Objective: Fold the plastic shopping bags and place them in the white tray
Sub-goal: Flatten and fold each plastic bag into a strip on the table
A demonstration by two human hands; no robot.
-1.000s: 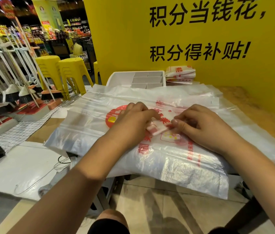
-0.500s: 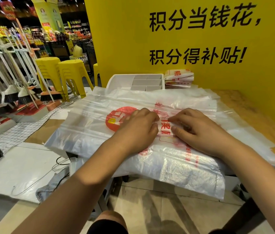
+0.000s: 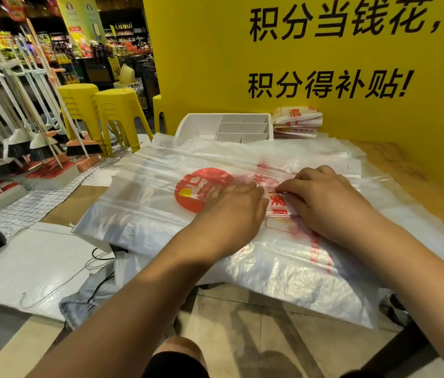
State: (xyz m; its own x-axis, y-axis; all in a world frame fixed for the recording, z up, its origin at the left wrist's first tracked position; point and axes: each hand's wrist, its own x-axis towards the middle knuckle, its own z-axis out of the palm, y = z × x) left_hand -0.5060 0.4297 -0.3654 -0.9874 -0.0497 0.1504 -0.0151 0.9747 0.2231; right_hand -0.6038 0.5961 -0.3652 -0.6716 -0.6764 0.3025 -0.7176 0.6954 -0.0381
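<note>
A partly folded shopping bag [image 3: 277, 204] is pressed flat by the left hand [image 3: 231, 205] and pinched by the right hand [image 3: 327, 205], close together, so the creases hold on the bag pile [image 3: 139, 203]. The white tray [image 3: 188, 126] stands at twelve o'clock.

A bright yellow wall [image 3: 215, 77] printed with large black characters [image 3: 324, 85] stands behind a wooden table [image 3: 401, 165]. To the left the shop runs back into dim aisles, where stocked shelves [image 3: 125, 34] are lit in patches. Stacked yellow stools [image 3: 117, 113] stand by the wall's edge, beside a row of slanting brooms [image 3: 38, 143]. The floor [image 3: 242, 323] is beige tile, partly under a white sheet [image 3: 24, 263] and a checked mat [image 3: 38, 197] — a thin cable [image 3: 98, 257] loops nearby.
</note>
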